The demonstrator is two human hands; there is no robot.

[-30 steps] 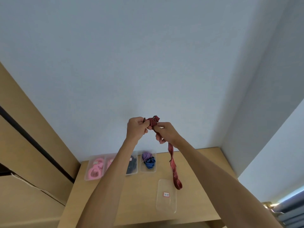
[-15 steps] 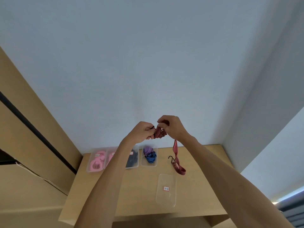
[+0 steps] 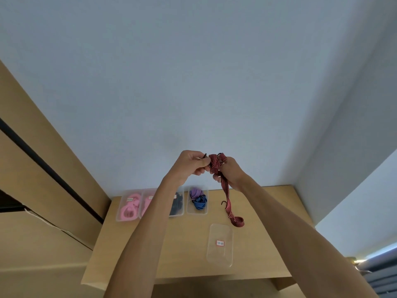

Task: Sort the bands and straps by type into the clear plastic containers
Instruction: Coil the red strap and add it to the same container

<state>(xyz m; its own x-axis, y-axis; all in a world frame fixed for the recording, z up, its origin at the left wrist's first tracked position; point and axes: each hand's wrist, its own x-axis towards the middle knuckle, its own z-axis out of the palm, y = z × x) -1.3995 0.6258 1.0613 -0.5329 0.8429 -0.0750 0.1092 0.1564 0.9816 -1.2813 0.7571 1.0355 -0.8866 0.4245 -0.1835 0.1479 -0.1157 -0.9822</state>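
Your left hand (image 3: 194, 163) and right hand (image 3: 228, 172) both grip the red strap (image 3: 225, 190), now bundled tighter, tail shorter, above the surface's (image 3: 268, 233) far edge. Empty container (image 3: 220, 245) next.

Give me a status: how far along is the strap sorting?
Done: three clear plastic containers at the table's back hold pink, black and purple/blue bands. In hand: both hands, left hand and right hand, grip the red-and-black striped strap, bunching it. Left: the empty labelled container.
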